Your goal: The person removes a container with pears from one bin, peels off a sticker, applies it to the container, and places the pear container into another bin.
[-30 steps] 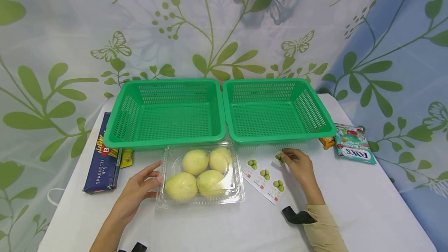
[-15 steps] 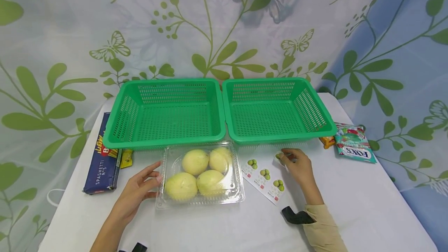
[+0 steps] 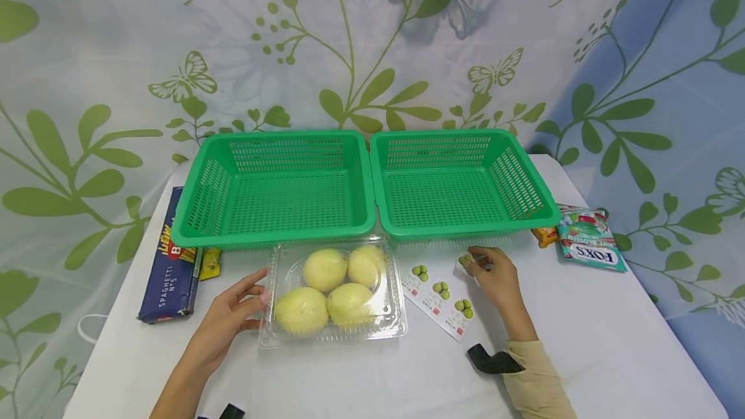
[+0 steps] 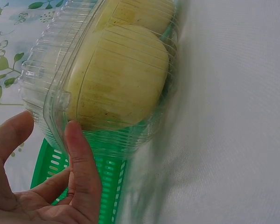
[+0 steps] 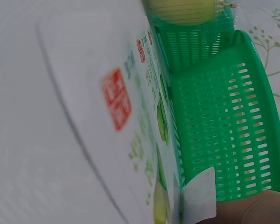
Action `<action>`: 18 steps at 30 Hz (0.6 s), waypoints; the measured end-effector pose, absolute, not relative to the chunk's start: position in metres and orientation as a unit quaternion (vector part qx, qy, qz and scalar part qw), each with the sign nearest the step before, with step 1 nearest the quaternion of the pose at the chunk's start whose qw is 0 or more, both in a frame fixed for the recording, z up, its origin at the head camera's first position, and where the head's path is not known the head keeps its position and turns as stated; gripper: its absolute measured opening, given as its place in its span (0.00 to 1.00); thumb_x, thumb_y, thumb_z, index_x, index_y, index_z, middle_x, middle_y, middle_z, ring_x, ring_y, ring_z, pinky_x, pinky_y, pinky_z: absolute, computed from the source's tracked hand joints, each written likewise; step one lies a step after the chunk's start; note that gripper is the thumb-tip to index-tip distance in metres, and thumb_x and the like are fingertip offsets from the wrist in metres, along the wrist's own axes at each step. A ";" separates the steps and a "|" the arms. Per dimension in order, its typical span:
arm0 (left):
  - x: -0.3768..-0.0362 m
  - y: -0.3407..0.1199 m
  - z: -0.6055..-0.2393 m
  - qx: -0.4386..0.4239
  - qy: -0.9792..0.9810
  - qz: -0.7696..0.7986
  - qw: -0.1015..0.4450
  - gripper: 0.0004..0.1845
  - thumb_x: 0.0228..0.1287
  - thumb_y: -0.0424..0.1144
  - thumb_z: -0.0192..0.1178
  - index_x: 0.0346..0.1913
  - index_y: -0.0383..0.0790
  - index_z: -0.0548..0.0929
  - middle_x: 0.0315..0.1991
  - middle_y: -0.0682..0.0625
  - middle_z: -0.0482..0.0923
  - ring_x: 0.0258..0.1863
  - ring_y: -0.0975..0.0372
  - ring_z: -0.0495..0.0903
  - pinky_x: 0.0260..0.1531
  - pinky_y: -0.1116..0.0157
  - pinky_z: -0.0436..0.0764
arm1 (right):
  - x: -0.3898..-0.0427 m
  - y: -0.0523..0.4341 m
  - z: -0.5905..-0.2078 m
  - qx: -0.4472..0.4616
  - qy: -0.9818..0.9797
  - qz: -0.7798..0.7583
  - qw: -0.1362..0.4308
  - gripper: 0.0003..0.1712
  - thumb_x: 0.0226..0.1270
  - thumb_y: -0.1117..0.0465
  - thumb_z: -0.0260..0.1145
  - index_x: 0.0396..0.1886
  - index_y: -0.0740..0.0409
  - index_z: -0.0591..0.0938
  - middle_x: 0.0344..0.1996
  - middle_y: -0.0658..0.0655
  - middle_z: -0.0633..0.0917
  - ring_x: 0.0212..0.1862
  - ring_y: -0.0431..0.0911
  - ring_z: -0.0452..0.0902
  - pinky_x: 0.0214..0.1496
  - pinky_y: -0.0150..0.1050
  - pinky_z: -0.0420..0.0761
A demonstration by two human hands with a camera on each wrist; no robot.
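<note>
Fingers of my left hand (image 3: 233, 315) rest loosely spread against the left edge of the clear fruit box (image 3: 333, 291), low centre of the frame on the desk (image 3: 582, 341). My right hand (image 3: 495, 277) pinches the top end of the sachet strip (image 3: 440, 294), just right of the box, below the green baskets (image 3: 372, 180).

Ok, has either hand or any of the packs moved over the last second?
Nothing visibly changed. The left hand rests against the clear fruit box, and the right hand pinches the far end of the white sachet strip, just as before. Both green baskets sit unmoved.
</note>
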State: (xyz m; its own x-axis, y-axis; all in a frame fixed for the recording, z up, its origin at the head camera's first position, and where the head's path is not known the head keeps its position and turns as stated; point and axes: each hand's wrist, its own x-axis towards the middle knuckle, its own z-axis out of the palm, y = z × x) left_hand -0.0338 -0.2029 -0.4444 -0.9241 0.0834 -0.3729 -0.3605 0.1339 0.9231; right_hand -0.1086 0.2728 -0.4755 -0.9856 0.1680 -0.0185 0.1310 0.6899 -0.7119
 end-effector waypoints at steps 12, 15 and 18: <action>-0.033 -0.203 -0.444 -0.093 0.733 0.652 0.169 0.33 0.73 0.42 0.58 0.78 0.42 0.61 0.50 0.52 0.70 0.40 0.68 0.79 0.41 0.65 0.85 | -0.109 0.270 -0.473 -0.080 -0.920 0.384 0.028 0.21 0.70 0.61 0.67 0.59 0.66 0.82 0.53 0.67 0.81 0.52 0.58 0.78 0.44 0.39 0.78; -0.033 -0.202 -0.443 -0.094 0.732 0.653 0.170 0.34 0.73 0.42 0.58 0.77 0.42 0.61 0.50 0.52 0.69 0.40 0.68 0.79 0.41 0.65 0.85 | -0.109 0.270 -0.473 -0.080 -0.920 0.383 0.028 0.20 0.70 0.61 0.66 0.58 0.66 0.82 0.53 0.67 0.81 0.52 0.58 0.78 0.43 0.38 0.78; -0.034 -0.202 -0.443 -0.094 0.732 0.653 0.170 0.34 0.73 0.42 0.58 0.77 0.42 0.61 0.50 0.52 0.69 0.40 0.68 0.79 0.41 0.65 0.85 | -0.108 0.270 -0.474 -0.081 -0.920 0.383 0.027 0.19 0.70 0.62 0.66 0.57 0.65 0.83 0.53 0.67 0.81 0.52 0.58 0.78 0.42 0.37 0.78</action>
State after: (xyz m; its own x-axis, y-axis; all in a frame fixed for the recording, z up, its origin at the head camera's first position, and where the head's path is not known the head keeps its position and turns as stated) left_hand -0.0335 -0.2024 -0.4432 -0.9249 0.0839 -0.3709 -0.3589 0.1298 0.9243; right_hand -0.1082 0.2705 -0.4735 -0.9854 0.1700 -0.0115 0.1280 0.6937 -0.7088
